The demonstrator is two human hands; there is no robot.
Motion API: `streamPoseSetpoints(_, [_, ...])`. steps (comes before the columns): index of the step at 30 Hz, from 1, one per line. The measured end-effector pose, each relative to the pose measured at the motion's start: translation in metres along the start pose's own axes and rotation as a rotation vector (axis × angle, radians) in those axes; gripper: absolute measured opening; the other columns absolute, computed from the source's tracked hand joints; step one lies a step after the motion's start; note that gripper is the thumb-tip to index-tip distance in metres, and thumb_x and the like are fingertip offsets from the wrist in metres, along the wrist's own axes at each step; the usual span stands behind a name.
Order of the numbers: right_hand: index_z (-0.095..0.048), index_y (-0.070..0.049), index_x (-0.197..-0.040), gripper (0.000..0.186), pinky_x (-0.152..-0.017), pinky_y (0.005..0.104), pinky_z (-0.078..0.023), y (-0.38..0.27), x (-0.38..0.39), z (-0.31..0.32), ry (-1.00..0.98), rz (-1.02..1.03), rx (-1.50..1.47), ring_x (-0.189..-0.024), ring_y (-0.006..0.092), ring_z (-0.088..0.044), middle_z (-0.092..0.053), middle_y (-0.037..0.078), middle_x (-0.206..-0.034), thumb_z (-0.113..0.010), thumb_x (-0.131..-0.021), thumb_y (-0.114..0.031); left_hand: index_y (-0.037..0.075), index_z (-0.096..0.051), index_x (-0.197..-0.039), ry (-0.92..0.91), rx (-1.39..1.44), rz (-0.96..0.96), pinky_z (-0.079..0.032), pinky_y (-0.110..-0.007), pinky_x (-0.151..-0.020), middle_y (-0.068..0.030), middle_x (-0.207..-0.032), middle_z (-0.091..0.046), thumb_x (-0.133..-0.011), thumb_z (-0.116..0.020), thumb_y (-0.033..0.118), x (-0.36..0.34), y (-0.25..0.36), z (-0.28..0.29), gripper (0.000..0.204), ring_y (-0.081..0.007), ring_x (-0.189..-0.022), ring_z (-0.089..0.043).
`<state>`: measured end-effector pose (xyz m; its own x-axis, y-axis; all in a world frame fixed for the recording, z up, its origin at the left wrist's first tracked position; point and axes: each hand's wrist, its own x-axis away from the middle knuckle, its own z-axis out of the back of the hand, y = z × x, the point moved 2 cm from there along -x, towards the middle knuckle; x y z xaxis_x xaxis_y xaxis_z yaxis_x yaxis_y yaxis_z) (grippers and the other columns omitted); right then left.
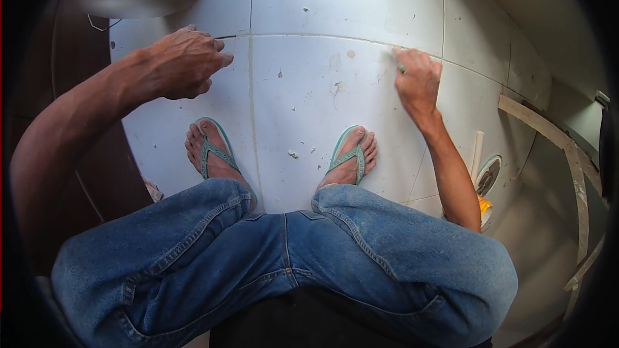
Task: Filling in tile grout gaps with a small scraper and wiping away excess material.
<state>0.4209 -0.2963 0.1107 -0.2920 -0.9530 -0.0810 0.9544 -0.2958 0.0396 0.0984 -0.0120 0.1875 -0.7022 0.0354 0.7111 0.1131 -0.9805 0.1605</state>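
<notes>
Two bare hands above one white tiled floor (303, 180), with a grout joint (322, 37) running between them: left hand (184, 64), fingers partly bent, whether grasping anything cannot be told; right hand (418, 80), fingers curled near the joint, a small greenish item (402, 68) at them, too blurred to identify. Two green sandals (348, 156), worn, on the floor; one pale stick (476, 154), right side.

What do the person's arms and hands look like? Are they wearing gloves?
No gloves! The left hand and right hand are bare, and so are both forearms, with no sleeves showing. No watch shows on either wrist. A small greenish spot shows by the right fingers, too blurry to tell what it is.
</notes>
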Motion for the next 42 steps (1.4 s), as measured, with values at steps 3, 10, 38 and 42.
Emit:
streamPoseSetpoints(3, [-0.078, -0.018, -0.124, 0.041, -0.090, 0.0466, -0.046, 0.022, -0.013, -0.008, 0.019, 0.021, 0.002, -0.102, 0.0243, -0.069, -0.075, 0.002, -0.109, -0.072, -0.086, -0.007, 0.000, -0.069, -0.130, -0.077, 0.018, 0.022, -0.051, -0.054, -0.113, -0.0159, -0.111, -0.071, -0.095, -0.077, 0.017, -0.002, -0.001, 0.002, 0.039, -0.0342, -0.117, -0.070])
streamPoseSetpoints(10, [-0.076, -0.015, -0.128, 0.044, -0.095, 0.0439, -0.043, 0.001, 0.005, 0.016, -0.314, 0.164, -0.127, -0.105, 0.0239, -0.066, -0.074, 0.002, -0.113, -0.064, -0.088, -0.002, 0.000, -0.069, -0.133, -0.044, 0.033, 0.045, -0.051, -0.055, -0.113, -0.0167, -0.115, -0.072, -0.095, -0.077, 0.017, 0.004, -0.004, -0.008, 0.042, -0.0343, -0.118, -0.070])
streamPoseSetpoints(38, [-0.071, -0.008, -0.079, 0.018, -0.086, 0.0527, -0.046, -0.140, -0.043, 0.001, -0.146, -0.110, -0.397, -0.091, 0.0339, -0.070, -0.070, 0.014, -0.085, -0.059, -0.092, -0.011, 0.001, -0.068, -0.133, -0.068, 0.007, 0.001, -0.050, -0.054, -0.111, -0.0154, -0.113, -0.071, -0.094, -0.078, 0.016, -0.010, 0.009, 0.017, 0.043, -0.0335, -0.118, -0.069])
streamPoseSetpoints(42, [-0.078, -0.002, -0.101, 0.022, -0.087, 0.0501, -0.057, -0.108, -0.028, 0.004, -0.106, -0.376, -0.863, -0.093, 0.0442, -0.075, -0.077, 0.023, -0.100, -0.065, -0.099, -0.020, 0.002, -0.068, -0.132, -0.004, 0.043, 0.013, -0.050, -0.054, -0.112, -0.0158, -0.113, -0.070, -0.094, -0.077, 0.017, 0.001, 0.004, 0.008, 0.042, -0.0346, -0.117, -0.069])
